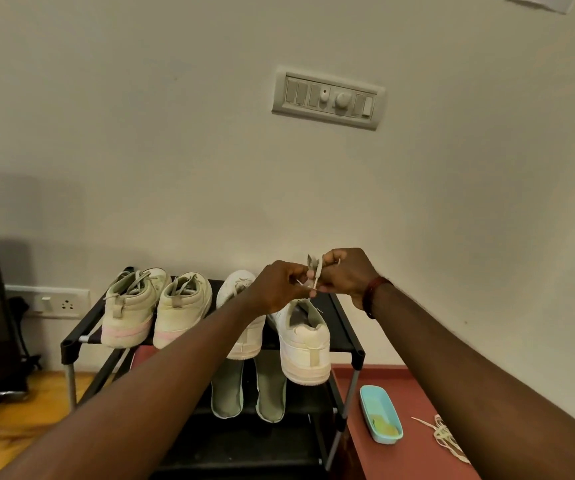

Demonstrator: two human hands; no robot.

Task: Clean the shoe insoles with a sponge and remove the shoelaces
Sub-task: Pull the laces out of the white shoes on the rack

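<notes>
The lace removal is judged to be partly done. A pale flat shoelace [317, 277] is pinched between the fingers of both the left hand [281, 287] and the right hand [346, 275]. It is held up just above the white low-top leather sneaker [305, 344] on the top shelf of the black metal-framed shoe rack [70, 344]. Whether it is fully out of the eyelets cannot be told.

A loose bundle of cream laces [447, 438] lies on the red-brown surface at the right. The two beige high-top sneakers [130, 306] at the left are seen laced, so those are left to do. Two grey-green fabric insoles [227, 389] are propped on the lower shelf (cleaned or not, it cannot be said).

A yellow-green sponge [384, 426] lies in the light blue plastic tray [375, 400], near the rack. The second white sneaker [237, 289] is partly hidden by the left forearm.
</notes>
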